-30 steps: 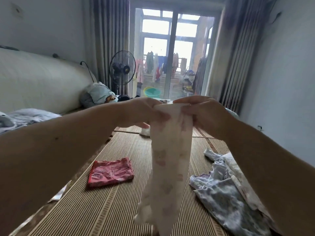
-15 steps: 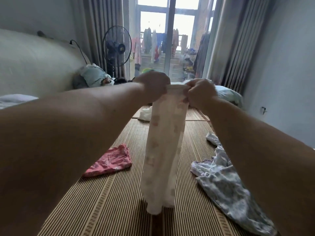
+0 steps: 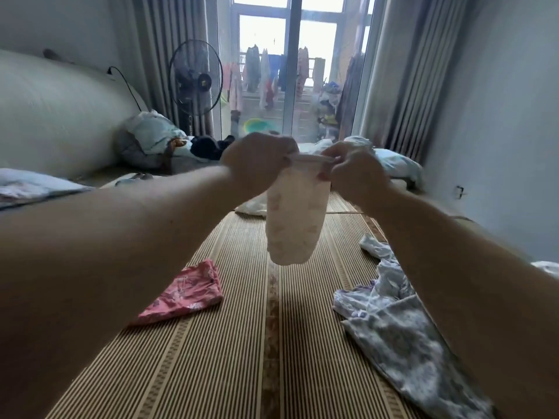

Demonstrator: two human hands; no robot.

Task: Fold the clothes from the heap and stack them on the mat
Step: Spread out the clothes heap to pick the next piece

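both arms are stretched out over the woven straw mat [image 3: 272, 358]. the left hand [image 3: 257, 160] and the right hand [image 3: 354, 173] each pinch a top corner of a pale garment with a faint pink print [image 3: 295, 225]. their fingers are curled tight round its upper edge, and the two hands are close together. the cloth hangs straight down between them in a narrow strip, its rounded lower end in the air above the mat, touching nothing. on the mat to the left lies a folded pink garment [image 3: 184, 293], flat and on its own. to the right, a heap of grey-and-white floral clothes [image 3: 402, 334] sprawls along the mat's edge, partly hidden by the right forearm. further off a standing fan [image 3: 193, 81] is beside the curtain, and beyond the glass door [image 3: 290, 86] washing [image 3: 266, 77] hangs out on a balcony.
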